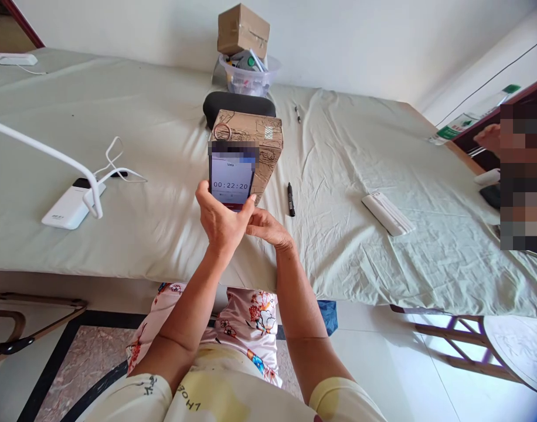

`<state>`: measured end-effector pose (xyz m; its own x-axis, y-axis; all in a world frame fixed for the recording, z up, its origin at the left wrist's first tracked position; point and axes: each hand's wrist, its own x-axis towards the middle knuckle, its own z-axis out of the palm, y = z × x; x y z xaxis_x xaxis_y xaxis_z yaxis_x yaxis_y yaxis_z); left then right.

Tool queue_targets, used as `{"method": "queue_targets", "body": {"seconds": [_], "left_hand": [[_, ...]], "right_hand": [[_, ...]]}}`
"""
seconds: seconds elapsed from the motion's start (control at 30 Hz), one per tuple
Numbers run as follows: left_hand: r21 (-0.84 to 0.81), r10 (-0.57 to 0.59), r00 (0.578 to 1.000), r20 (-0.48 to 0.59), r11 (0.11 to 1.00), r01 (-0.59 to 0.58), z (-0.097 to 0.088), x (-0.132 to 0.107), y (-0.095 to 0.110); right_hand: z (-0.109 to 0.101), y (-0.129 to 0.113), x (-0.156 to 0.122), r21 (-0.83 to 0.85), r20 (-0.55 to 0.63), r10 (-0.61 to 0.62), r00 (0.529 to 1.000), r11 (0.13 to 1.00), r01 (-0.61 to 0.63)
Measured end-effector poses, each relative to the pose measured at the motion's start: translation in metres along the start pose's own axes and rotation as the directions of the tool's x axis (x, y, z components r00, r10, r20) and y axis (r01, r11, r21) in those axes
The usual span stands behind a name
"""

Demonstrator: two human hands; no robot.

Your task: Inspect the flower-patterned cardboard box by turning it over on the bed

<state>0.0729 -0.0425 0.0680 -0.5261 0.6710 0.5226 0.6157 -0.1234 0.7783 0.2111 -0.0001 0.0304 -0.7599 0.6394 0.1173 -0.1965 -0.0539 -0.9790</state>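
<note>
My left hand (220,220) is wrapped round the lower end of a smartphone (231,176), which stands upright with its lit screen showing a timer. My right hand (266,228) comes in from the right, fingers bunched against the phone's bottom edge and touching my left thumb. The phone leans close in front of a brown cardboard box (262,146) that rests on the cloth-covered table (360,246). A black marker (290,199) lies just to the right of my hands.
A white power bank (70,206) with a white cable and a white lamp arm (44,153) are at the left. A black pad (237,104), a plastic tub (248,79) and a second box (242,29) stand behind. A white flat case (387,213) lies right; another person sits at the far right.
</note>
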Motion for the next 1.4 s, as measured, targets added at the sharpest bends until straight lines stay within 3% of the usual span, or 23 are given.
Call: {"method": "queue_targets", "body": {"seconds": [0.13, 0.33, 0.5, 0.6, 0.7, 0.83, 0.97, 1.03, 1.1, 1.2, 1.27, 1.3, 1.33, 1.4], "left_hand": [[-0.023, 0.026, 1.0, -0.011, 0.999, -0.026, 0.004, 0.0, 0.005], [0.023, 0.008, 1.0, -0.02, 1.0, -0.007, -0.01, 0.006, -0.009], [0.252, -0.182, 0.981, 0.059, 0.954, 0.162, -0.046, 0.034, -0.047], [0.475, -0.312, 0.946, 0.088, 0.848, 0.236, -0.069, 0.056, -0.079], [0.614, -0.368, 0.922, 0.118, 0.757, 0.223, -0.086, 0.073, -0.111], [0.624, -0.324, 0.935, 0.146, 0.764, 0.168, -0.1, 0.08, -0.146], [0.566, -0.345, 0.923, 0.174, 0.802, 0.193, -0.108, 0.079, -0.165], [0.552, -0.333, 0.921, 0.202, 0.816, 0.173, -0.109, 0.077, -0.165], [0.584, -0.295, 0.92, 0.258, 0.806, 0.094, -0.107, 0.075, -0.158], [0.642, -0.235, 0.873, 0.427, 0.759, -0.109, -0.095, 0.074, -0.133], [0.605, -0.16, 0.837, 0.524, 0.761, -0.233, -0.077, 0.076, -0.111], [0.575, -0.115, 0.82, 0.561, 0.767, -0.286, -0.066, 0.078, -0.101], [0.545, -0.088, 0.798, 0.596, 0.775, -0.321, -0.054, 0.08, -0.093], [0.499, -0.08, 0.757, 0.648, 0.795, -0.344, -0.03, 0.082, -0.08]], "right_hand": [[0.001, -0.003, 0.001, -0.086, -0.083, -0.015, 0.996, 0.996, 0.008], [0.003, 0.0, 0.003, -0.017, 0.004, -0.003, 1.0, 1.0, 0.003], [0.002, 0.002, 0.005, -0.159, -0.068, 0.037, 0.997, 0.986, -0.048], [0.0, 0.005, 0.006, -0.248, -0.12, 0.046, 0.992, 0.966, -0.075], [0.001, 0.007, 0.007, -0.288, -0.132, 0.048, 0.99, 0.954, -0.085], [0.001, 0.007, 0.007, -0.319, -0.176, 0.048, 0.983, 0.942, -0.103], [-0.002, 0.005, 0.007, -0.364, -0.307, 0.014, 0.951, 0.922, -0.131], [-0.003, 0.004, 0.006, -0.426, -0.415, -0.022, 0.909, 0.888, -0.173], [-0.004, 0.003, 0.006, -0.485, -0.555, -0.103, 0.826, 0.846, -0.221], [-0.006, 0.005, 0.008, -0.54, -0.736, -0.328, 0.592, 0.812, -0.222], [-0.009, 0.008, 0.009, -0.58, -0.779, -0.467, 0.419, 0.79, -0.197], [-0.011, 0.01, 0.009, -0.594, -0.784, -0.507, 0.359, 0.781, -0.194], [-0.013, 0.012, 0.01, -0.599, -0.787, -0.525, 0.325, 0.776, -0.197], [-0.016, 0.017, 0.01, -0.59, -0.793, -0.511, 0.33, 0.778, -0.213]]}}
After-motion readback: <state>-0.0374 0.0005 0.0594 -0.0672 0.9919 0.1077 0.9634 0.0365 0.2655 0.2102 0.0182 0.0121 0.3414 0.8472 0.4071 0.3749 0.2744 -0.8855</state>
